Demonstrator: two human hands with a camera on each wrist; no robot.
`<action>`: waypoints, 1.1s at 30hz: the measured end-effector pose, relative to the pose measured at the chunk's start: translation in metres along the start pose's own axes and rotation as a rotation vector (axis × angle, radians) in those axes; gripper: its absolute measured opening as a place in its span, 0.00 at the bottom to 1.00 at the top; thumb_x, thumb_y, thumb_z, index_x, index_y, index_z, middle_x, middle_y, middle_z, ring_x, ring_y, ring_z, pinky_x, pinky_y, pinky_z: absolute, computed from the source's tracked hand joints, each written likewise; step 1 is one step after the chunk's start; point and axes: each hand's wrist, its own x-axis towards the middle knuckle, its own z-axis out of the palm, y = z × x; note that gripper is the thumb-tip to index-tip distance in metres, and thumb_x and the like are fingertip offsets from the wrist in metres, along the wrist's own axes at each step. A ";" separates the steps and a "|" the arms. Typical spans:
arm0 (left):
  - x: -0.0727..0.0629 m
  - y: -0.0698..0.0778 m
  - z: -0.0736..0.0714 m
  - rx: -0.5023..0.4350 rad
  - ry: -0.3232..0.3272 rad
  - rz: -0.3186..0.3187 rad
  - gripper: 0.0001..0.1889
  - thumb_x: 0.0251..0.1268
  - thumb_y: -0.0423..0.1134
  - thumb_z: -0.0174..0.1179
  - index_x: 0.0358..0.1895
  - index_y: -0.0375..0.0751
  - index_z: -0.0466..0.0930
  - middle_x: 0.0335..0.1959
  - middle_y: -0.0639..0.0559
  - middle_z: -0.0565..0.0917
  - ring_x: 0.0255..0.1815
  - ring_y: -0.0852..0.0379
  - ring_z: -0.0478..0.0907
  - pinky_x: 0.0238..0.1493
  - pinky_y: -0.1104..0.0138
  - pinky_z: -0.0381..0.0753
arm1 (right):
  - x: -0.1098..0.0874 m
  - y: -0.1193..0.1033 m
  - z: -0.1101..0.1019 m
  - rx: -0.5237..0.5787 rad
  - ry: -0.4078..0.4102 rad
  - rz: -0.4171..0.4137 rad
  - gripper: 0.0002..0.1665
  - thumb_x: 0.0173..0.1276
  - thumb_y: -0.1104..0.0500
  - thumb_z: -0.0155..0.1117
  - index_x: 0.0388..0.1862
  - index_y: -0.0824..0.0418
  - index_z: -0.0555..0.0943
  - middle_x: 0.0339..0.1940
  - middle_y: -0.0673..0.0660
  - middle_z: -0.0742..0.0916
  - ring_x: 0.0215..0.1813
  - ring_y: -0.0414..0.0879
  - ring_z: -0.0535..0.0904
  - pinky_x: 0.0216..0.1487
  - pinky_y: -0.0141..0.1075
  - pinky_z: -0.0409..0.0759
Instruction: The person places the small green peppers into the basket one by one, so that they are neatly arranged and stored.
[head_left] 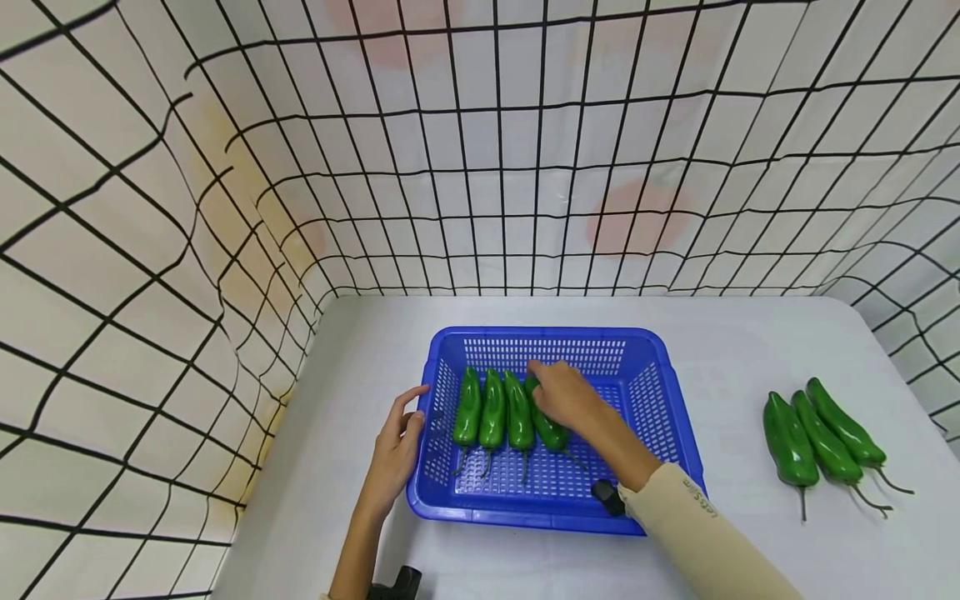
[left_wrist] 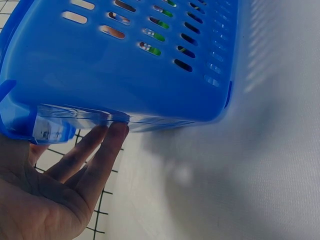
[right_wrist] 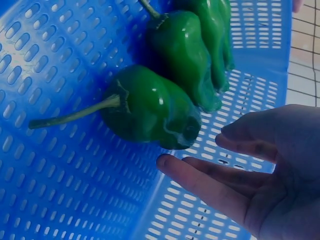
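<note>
A blue plastic basket (head_left: pixel 540 332) stands on the table with several green peppers lying side by side in it, stems toward the person. My left hand (head_left: pixel 396 446) is at the basket's left side; its straight fingers touch the outer wall in the left wrist view. Inside the basket, my right hand (head_left: pixel 566 396) is over the far end of the rightmost green pepper (head_left: pixel 551 430). In the right wrist view its fingers (right_wrist: pixel 200 182) are spread beside that pepper's tip, with a gap between them and nothing held.
Three more green peppers (head_left: pixel 828 437) lie on the white table (head_left: pixel 742 342) to the right of the basket. A black wire grid (head_left: pixel 498 150) with white sheeting behind it borders the table at the back and sides.
</note>
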 end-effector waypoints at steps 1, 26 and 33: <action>0.000 0.000 0.000 0.000 0.003 -0.004 0.21 0.82 0.41 0.43 0.72 0.59 0.64 0.58 0.34 0.79 0.47 0.40 0.82 0.40 0.53 0.86 | -0.001 0.000 -0.002 0.002 0.003 0.002 0.22 0.65 0.71 0.56 0.58 0.70 0.78 0.24 0.58 0.81 0.17 0.42 0.72 0.17 0.30 0.71; -0.014 0.042 -0.003 0.028 -0.015 -0.008 0.21 0.81 0.35 0.42 0.72 0.48 0.65 0.56 0.30 0.79 0.47 0.38 0.82 0.42 0.53 0.85 | -0.061 0.054 -0.084 -0.089 0.286 0.019 0.20 0.69 0.62 0.56 0.58 0.65 0.80 0.51 0.68 0.84 0.48 0.64 0.79 0.41 0.57 0.78; -0.001 0.003 0.002 0.023 0.001 0.003 0.20 0.82 0.43 0.43 0.71 0.63 0.65 0.58 0.36 0.80 0.48 0.41 0.83 0.42 0.53 0.85 | -0.091 0.093 -0.102 -0.099 0.336 0.142 0.21 0.70 0.62 0.58 0.60 0.67 0.77 0.56 0.77 0.78 0.56 0.75 0.72 0.51 0.71 0.71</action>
